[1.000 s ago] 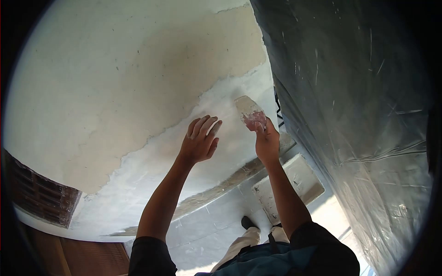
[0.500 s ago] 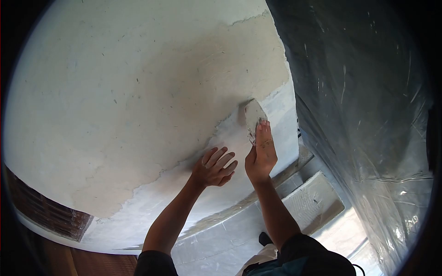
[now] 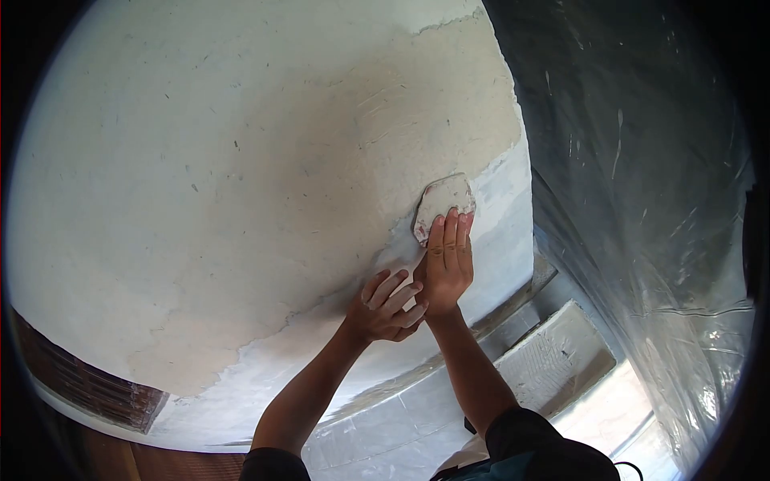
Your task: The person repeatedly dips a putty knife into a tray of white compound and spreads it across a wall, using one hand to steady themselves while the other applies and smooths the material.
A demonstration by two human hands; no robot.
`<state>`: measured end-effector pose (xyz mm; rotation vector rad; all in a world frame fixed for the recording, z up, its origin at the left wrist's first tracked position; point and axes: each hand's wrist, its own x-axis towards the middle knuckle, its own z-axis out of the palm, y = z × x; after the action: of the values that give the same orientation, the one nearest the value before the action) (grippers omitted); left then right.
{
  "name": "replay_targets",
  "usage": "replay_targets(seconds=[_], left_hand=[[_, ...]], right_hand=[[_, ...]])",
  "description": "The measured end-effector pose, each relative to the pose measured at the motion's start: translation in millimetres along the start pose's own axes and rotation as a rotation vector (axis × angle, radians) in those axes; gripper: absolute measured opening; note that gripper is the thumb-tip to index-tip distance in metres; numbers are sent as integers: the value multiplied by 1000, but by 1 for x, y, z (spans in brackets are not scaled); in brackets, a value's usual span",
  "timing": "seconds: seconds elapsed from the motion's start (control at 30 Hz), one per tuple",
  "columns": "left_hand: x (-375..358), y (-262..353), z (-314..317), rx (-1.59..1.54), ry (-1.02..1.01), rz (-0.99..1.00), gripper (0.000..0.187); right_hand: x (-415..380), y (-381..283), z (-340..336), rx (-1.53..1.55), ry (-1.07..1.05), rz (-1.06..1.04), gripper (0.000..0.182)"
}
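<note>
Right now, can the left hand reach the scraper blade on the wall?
Probably yes. The left hand rests on the wall just below the right hand, which presses the scraper blade flat; nothing lies between them.

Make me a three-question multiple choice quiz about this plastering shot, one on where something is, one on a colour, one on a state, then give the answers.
1. Where does the plastic sheeting hang?
A. To the right of the wall
B. Across the wall's left side
C. Under the left hand

2. What colour is the fresh band of plaster beside the putty knife?
A. Red
B. White
C. Black

3. How is the putty knife held?
A. Lying on the floor
B. Gripped by both hands
C. Pressed flat to the wall by the right hand

Answers:
1. A, the grey sheeting fills the right side of the view.
2. B, that band is whiter than the beige wall above it.
3. C, the right hand's fingers lie on the blade, while the left hand rests on the wall below.
</note>
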<state>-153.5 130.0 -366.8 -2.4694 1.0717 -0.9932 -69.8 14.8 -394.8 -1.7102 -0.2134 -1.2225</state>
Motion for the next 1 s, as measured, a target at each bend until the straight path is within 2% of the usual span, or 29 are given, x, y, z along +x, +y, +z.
replay_targets(seconds=[0.17, 0.4, 0.5, 0.63, 0.77, 0.8, 0.87, 0.9, 0.97, 1.0], left_hand=[[1, 0, -1, -11, 3, 7, 32], [3, -1, -3, -9, -41, 0, 37], [6, -1, -5, -19, -53, 8, 33], [13, 1, -6, -27, -65, -1, 30], [28, 6, -6, -51, -48, -21, 34], [31, 5, -3, -57, -56, -7, 36], [40, 3, 0, -48, -50, -3, 35], [43, 1, 1, -38, -52, 18, 35], [42, -2, 7, -25, -63, 22, 36], [43, -3, 9, -18, -79, 38, 37]], right_hand=[[3, -5, -1, -76, -21, 8, 40], [-6, 6, -10, -169, -74, -93, 40], [-11, 10, -31, -124, -236, -129, 43], [-19, 20, -82, -124, -352, -172, 46], [33, 42, -128, 6, -352, -103, 47], [59, 46, -134, 63, -417, -72, 35], [109, 46, -140, 86, -609, 163, 23], [126, 54, -135, 88, -616, 150, 23], [154, 67, -124, 401, -521, -69, 21], [163, 65, -119, 405, -527, -79, 21]])
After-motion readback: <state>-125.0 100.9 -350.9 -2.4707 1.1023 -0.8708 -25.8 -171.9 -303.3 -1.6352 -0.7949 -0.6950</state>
